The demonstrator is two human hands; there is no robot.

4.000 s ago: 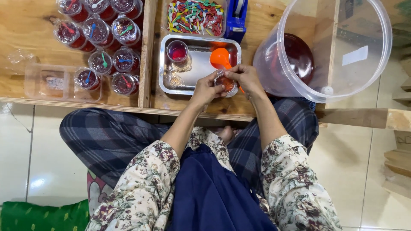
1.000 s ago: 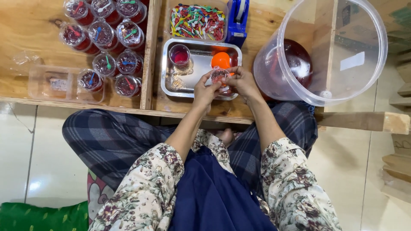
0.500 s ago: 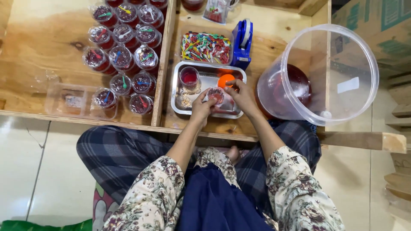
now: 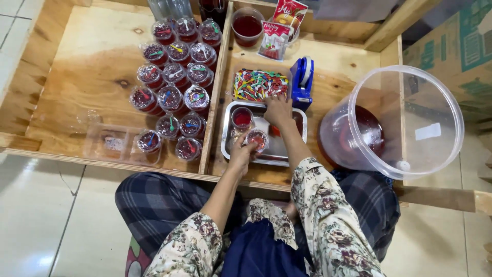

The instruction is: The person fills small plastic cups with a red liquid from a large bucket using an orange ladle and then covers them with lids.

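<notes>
My left hand (image 4: pixel 242 152) grips a small lidded cup of red jelly (image 4: pixel 257 138) over the metal tray (image 4: pixel 230 149). An open cup of red liquid (image 4: pixel 242 117) stands in the tray's far left corner. My right hand (image 4: pixel 278 110) reaches past the tray's far edge to a clear box of small colourful plastic spoons (image 4: pixel 256 83), fingers touching the spoons; whether it holds one is hidden. A blue tape dispenser (image 4: pixel 302 79) stands right of the box.
Several lidded red jelly cups (image 4: pixel 174 87) stand in rows on the wooden platform at left. A big clear bucket with red liquid (image 4: pixel 394 123) leans at right. A red bowl (image 4: pixel 247 24), sachets (image 4: pixel 279 25) and an empty clear tray (image 4: pixel 110 143) are around.
My right hand left the cup and reached forward to the spoon box. My left hand keeps the lidded cup. The view shifted, showing more of the far platform.
</notes>
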